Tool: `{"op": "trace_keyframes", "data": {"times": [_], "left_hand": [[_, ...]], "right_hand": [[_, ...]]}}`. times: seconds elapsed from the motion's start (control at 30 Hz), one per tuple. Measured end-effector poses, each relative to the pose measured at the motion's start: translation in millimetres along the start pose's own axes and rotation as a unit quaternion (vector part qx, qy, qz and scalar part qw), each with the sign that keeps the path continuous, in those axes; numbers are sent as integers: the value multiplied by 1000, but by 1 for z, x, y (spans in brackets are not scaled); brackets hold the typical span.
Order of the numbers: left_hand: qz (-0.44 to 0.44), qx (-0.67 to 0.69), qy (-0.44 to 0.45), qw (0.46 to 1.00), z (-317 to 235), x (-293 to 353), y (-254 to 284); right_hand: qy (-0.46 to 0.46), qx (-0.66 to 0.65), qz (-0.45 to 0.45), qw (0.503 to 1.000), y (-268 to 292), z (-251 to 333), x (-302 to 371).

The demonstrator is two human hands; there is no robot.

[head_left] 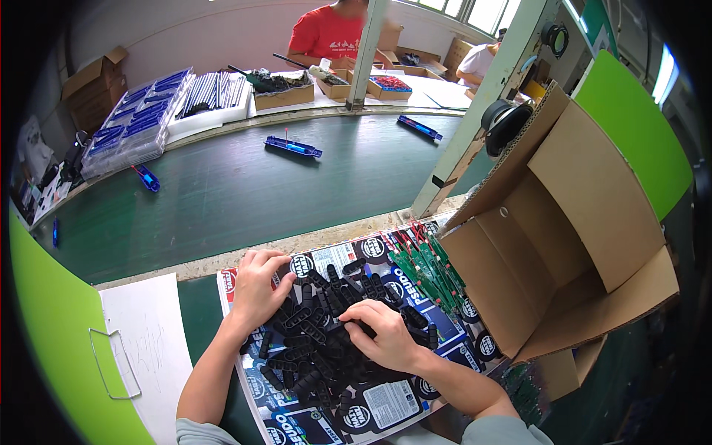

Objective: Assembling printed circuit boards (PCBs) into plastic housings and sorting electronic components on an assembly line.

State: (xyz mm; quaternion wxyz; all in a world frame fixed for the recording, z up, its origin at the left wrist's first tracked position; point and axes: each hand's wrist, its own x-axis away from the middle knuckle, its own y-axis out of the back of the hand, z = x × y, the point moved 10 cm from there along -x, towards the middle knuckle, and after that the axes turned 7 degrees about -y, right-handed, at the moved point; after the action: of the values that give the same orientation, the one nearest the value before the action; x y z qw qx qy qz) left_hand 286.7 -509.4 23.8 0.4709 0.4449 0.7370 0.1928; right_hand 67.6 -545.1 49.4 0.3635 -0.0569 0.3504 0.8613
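Note:
A loose heap of small black ribbed plastic parts lies on a board covered with printed sheets. At the heap's far left edge is my left hand, its fingers bent, the thumb apart from them and nothing visible in between. My right hand is over the middle of the heap. Its thumb and forefinger come close together in a pinch; whatever they hold is too small or hidden to make out. Green circuit boards with red wires lie in a bundle to the right of the heap.
An open cardboard box stands at the right. Beyond the board runs a dark green conveyor belt carrying several blue parts. A metal post rises by the belt. Across it sits a person in red. Paper lies left.

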Motion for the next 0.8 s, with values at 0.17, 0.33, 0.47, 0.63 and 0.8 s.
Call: {"op": "trace_keyframes", "data": {"times": [0.17, 0.33, 0.47, 0.63, 0.8], "left_hand": [[4, -10, -2, 1000, 0, 0, 0], [-1, -9, -6, 1000, 1, -2, 1], [-5, -17, -10, 1000, -1, 0, 3], [-4, -21, -14, 1000, -2, 5, 5], [-4, -14, -21, 1000, -4, 2, -4]], "right_hand": [[1, -5, 1, 1000, 0, 1, -1], [5, -1, 0, 1000, 2, 3, -4], [3, -3, -2, 1000, 0, 3, -3], [-9, -15, 1, 1000, -2, 4, -1], [-36, -7, -5, 999, 4, -1, 0]]}}
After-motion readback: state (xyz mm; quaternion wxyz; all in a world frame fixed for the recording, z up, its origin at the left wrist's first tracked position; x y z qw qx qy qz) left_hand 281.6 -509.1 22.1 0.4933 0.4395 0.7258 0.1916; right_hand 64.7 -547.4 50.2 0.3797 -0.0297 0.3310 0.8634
